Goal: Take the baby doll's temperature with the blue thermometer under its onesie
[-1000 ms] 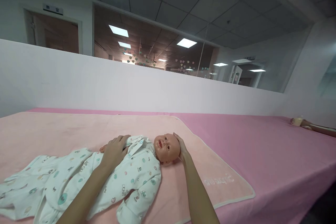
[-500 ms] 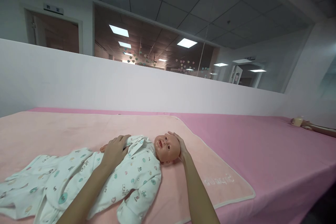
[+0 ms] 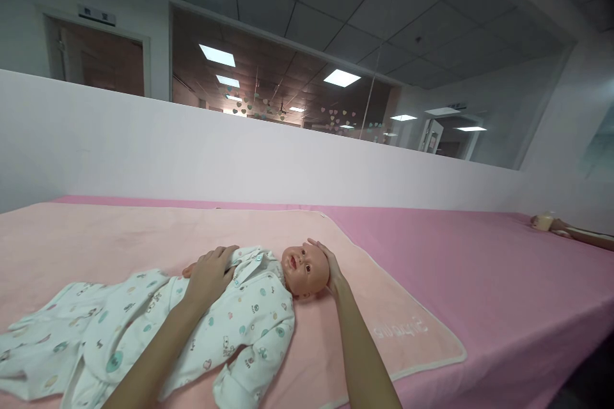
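A baby doll (image 3: 259, 313) lies on its back on a peach blanket (image 3: 144, 236), its head to the right. It wears a white printed romper, and its bald head (image 3: 314, 271) faces up and toward me. My left hand (image 3: 211, 275) rests across the doll's chest, fingers lying over the cloth. A small bit of the doll's far hand (image 3: 188, 270) shows beside my left wrist. Against the crown of the head, my right hand (image 3: 330, 267) is laid with its fingers stretched along the far side; its palm and thumb are partly hidden.
Under the blanket, a pink sheet (image 3: 480, 268) covers the wide surface and hangs over the right edge. A low white wall (image 3: 288, 166) runs behind, with a glass window (image 3: 288, 77) above. At the far right lies another doll-like figure (image 3: 544, 222), partly cut off.
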Tool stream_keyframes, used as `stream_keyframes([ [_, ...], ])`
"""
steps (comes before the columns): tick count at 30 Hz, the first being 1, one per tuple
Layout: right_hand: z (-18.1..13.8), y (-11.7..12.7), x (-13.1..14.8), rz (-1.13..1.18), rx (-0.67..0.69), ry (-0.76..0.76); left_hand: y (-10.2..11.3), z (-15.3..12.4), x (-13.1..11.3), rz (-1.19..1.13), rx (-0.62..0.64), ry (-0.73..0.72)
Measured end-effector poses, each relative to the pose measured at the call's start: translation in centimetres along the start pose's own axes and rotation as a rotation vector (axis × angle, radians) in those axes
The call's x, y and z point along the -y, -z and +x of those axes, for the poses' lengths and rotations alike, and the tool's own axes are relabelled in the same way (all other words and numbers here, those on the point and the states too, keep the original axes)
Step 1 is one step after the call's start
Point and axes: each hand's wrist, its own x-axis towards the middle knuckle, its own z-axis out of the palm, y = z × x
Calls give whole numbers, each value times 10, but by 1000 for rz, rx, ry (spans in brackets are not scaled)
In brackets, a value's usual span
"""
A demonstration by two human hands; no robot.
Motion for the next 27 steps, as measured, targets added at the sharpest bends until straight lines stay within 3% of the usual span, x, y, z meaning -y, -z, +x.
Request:
stream_keyframes([
  [6, -5, -1, 2, -2, 41, -45, -1, 0, 1, 5, -8, -5],
  [12, -1, 10, 0, 34, 99, -187, -1, 0, 1, 16, -3, -10],
  [17, 2, 12, -1, 30, 97, -194, -2, 0, 1, 12, -7, -5],
  [24, 6, 11, -1, 28, -48, -17, -6, 2, 3, 6, -26, -20],
  [27, 12, 11, 7, -122, -229, 192, -6, 2, 4, 3, -30, -22],
])
